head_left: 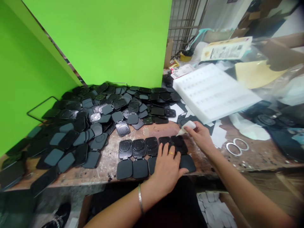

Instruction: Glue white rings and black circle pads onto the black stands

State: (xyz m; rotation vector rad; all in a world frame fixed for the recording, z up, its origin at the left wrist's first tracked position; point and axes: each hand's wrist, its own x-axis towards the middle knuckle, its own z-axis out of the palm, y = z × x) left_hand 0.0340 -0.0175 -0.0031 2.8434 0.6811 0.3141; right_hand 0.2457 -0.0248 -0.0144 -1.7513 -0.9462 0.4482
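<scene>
In front of me, several black hinged compact cases lie unfolded in a row, textured halves at the back and smooth lids at the front. My left hand rests palm down across the right part of the row, fingers spread, covering parts of the cases below. A small white squeeze bottle with a narrow nozzle is gripped in my right hand. It is tilted, its tip pointing down at the back edge of the rightmost case.
A large heap of black cases covers the left and back of the wooden table before a green panel. To the right are a white foam tray, white paper pieces, two silvery rings and plastic bags.
</scene>
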